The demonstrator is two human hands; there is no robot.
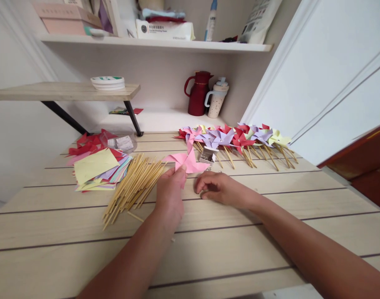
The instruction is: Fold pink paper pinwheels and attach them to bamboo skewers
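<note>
My left hand (pixel 171 192) pinches the near corner of a pink paper pinwheel (pixel 187 161) that lies just above the wooden table (pixel 208 249). My right hand (pixel 217 187) rests palm down on the table to the right of it, fingers curled toward the pinwheel; whether it holds anything small I cannot tell. A loose pile of bamboo sticks (pixel 134 185) lies just left of my left hand. A small stapler (pixel 207 155) sits right behind the pinwheel.
A stack of coloured paper squares (pixel 98 170) lies at the left, with red folded pieces (pixel 88 143) behind. A row of finished pinwheels on sticks (pixel 239 139) lies at the back right. A red jug (pixel 198 93) and a white cup (pixel 217 97) stand in the alcove.
</note>
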